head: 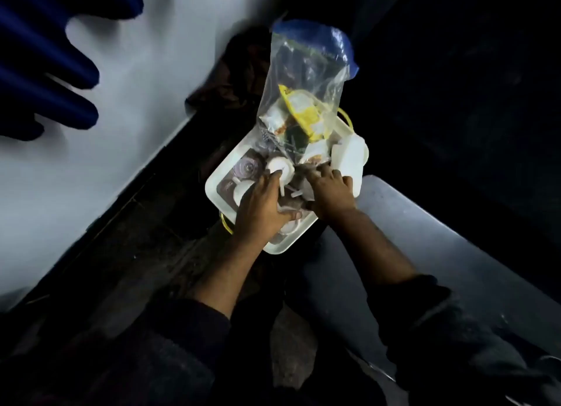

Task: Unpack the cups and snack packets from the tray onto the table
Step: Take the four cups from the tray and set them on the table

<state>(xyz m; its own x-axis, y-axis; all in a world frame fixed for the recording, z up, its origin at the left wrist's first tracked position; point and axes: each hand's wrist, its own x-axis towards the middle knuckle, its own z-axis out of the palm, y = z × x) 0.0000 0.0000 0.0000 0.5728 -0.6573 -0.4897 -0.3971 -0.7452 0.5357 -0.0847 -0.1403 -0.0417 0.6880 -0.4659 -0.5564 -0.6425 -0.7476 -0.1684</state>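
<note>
A white rectangular tray (pixel 217 179) with a patterned inside sits low in the middle of the head view. Small white cups (pixel 280 166) lie in it. A clear plastic bag (pixel 306 71) with a blue top edge stands up from the tray's far end, holding a yellow-and-white snack packet (pixel 305 111) and a white packet (pixel 276 118). A white box-like object (pixel 349 158) leans at the tray's right end. My left hand (pixel 262 208) reaches into the tray, fingers curled around a white cup. My right hand (pixel 331 190) presses on the bag's lower end beside the white box.
A pale table surface (pixel 115 108) fills the upper left, with dark blue cloth (pixel 45 59) lying over its corner. A grey seat or ledge (pixel 425 248) runs to the right under my right forearm. The floor between them is dark. A yellow cord (pixel 346 115) loops by the tray.
</note>
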